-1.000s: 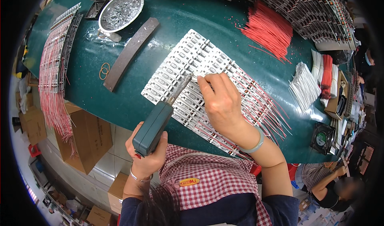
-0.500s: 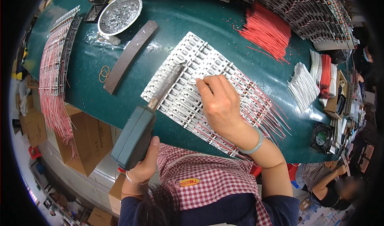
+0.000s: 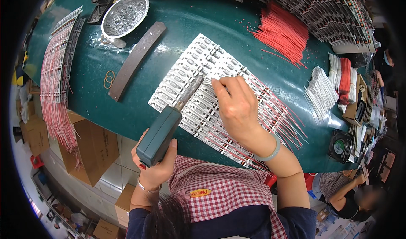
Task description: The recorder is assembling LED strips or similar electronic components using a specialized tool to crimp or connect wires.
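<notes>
Across the middle of the frame, white boards (image 3: 198,112) were laid in joined rows on the green table (image 3: 182,27), with thin red and white wires (image 3: 286,117) trailed from their right side. By their look, the boards were judged to be light and fairly stiff, yet fragile at the small parts, and so best steadied by the outer edges. The wires seemed soft and springy, easily bent aside, and would be best gripped close to the end. Left of centre, the iron (image 3: 160,136) was slanted up toward the boards; it was judged the heaviest of these things, hard and firm in the grip, to be taken only by the green handle, since the metal rod (image 3: 191,91) was probably hot. The handle was held by the left hand (image 3: 157,165), its fingers wrapped round and its thumb laid along the right side. Near the rod's tip, the right hand (image 3: 239,108) was poised over the boards, fingers curled, thumb and forefinger brought close together; whether something thin was pinched between them could not be made out.
</notes>
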A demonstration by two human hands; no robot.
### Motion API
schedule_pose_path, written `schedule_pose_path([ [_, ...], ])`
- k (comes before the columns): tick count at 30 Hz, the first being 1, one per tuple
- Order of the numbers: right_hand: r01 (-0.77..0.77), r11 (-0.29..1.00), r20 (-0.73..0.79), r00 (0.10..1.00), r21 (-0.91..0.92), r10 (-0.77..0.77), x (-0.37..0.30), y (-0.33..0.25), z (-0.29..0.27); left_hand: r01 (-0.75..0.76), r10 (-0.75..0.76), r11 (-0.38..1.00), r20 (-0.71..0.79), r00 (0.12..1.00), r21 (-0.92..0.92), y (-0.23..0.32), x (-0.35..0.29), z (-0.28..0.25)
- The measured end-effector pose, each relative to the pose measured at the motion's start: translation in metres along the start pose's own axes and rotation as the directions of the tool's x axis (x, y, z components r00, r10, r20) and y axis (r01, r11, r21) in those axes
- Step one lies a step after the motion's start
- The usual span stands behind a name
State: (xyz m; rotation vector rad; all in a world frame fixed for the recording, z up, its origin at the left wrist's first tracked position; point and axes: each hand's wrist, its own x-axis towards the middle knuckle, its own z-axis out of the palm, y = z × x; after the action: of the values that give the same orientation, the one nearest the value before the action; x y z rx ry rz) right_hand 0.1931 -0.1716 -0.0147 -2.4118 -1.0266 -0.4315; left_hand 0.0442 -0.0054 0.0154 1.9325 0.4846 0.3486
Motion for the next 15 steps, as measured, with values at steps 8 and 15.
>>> schedule_pose_path([
  [8,0.004,1.000,0.005,1.000,-0.006,-0.004,0.0025,-0.0016,-0.0016,-0.046,0.046,0.999,0.045,0.998,0.011,0.0015,0.0056,0.0038],
  [15,0.003,1.000,0.001,1.000,-0.021,-0.003,0.0024,-0.0011,0.0002,-0.105,0.098,0.988,0.068,0.993,0.109,0.0041,0.0066,0.0021],
])
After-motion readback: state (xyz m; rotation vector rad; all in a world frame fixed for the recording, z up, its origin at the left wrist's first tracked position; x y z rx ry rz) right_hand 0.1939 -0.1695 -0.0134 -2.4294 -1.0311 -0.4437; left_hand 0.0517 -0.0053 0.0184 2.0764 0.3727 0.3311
